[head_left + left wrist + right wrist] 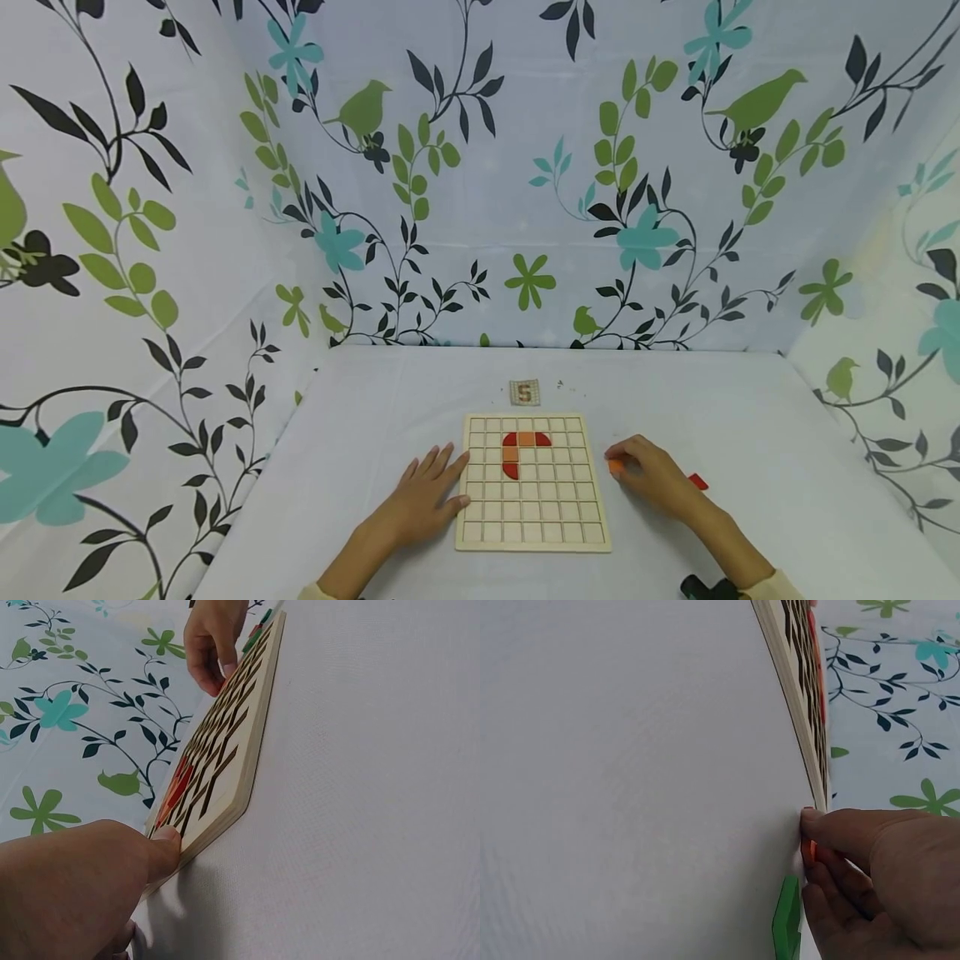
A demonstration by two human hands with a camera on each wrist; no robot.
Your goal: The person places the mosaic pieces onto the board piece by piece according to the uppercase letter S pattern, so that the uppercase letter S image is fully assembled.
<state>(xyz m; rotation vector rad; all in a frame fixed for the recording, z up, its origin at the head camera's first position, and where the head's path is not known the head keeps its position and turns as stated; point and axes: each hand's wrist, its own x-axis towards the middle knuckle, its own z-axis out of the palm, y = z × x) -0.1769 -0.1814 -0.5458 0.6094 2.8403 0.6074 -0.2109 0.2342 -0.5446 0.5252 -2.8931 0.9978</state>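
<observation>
A wooden grid board (536,525) lies flat on the white table, with several red and orange pieces (527,438) set in its upper squares. My left hand (427,500) rests at the board's left edge, fingers spread and thumb (165,844) touching the rim. Just off the right edge, my right hand (656,477) pinches a small orange piece (616,467) between thumb and fingers. That orange piece (808,851) is close to the tabletop in the right wrist view, partly hidden by the fingers.
Near the right hand lie a red piece (698,482) and a green piece (785,919). Behind the board is a small square card (524,392) bearing a figure. A dark object (708,588) shows by the right sleeve. Patterned cloth (525,208) surrounds the table.
</observation>
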